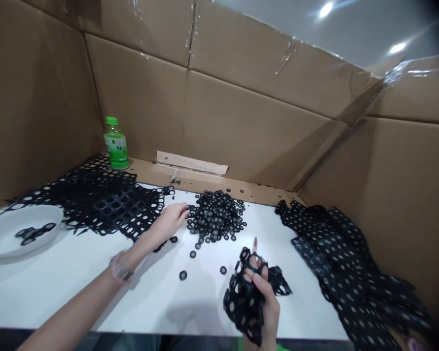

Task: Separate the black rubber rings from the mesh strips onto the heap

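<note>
My left hand (pixel 170 222) reaches across the white table, its fingertips pinched together at the edge of a heap of small black rubber rings (pixel 215 217). I cannot tell whether those fingers hold a ring. My right hand (pixel 261 292) is closed around a crumpled black perforated rubber sheet (pixel 247 304), with one long fingernail sticking up above it. Several loose rings lie apart from the heap, such as one black ring (pixel 183 275) near the middle of the table. A band or bracelet (pixel 120 268) circles my left wrist.
A large black perforated sheet (pixel 98 195) lies at the back left, and another (pixel 344 258) is heaped at the right. A white bowl (pixel 22 229) holding black rings stands at the left edge. A green-capped bottle (pixel 116 144) stands at the back. Cardboard walls surround the table.
</note>
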### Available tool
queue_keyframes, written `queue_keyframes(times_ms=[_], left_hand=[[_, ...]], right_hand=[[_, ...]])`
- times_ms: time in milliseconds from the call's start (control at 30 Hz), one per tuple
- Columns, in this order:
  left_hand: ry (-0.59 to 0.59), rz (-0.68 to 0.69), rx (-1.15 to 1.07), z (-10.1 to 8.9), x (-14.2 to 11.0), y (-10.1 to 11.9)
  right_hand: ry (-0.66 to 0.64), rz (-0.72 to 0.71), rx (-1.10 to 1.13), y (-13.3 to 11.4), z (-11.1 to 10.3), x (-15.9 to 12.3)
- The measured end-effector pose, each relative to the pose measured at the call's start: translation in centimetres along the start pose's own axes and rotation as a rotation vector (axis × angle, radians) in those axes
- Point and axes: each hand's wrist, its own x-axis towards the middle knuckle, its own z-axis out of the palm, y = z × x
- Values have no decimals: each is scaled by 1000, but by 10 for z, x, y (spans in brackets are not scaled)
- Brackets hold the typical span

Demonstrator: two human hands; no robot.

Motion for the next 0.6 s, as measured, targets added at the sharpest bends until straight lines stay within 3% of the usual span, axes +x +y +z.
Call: queue_keyframes(times_ms=[100,200,333,433,500,600], left_hand=[[-61,43,5,22,32,-3],[-96,83,-22,34,40,16],[-99,171,-187,17,1,63],[-150,286,-329,-1,-37,94],[-201,320,-325,-7,-52,105],[-245,285,-303,-5,-56,106]], right_hand=[[-64,69,76,5,14,7],[-150,92,126,11,21,15],[-124,45,63,13,24,21],[-252,-1,21,14,22,20],[-367,-1,-16,15,22,16],[-398,3,-95,17,22,11]])
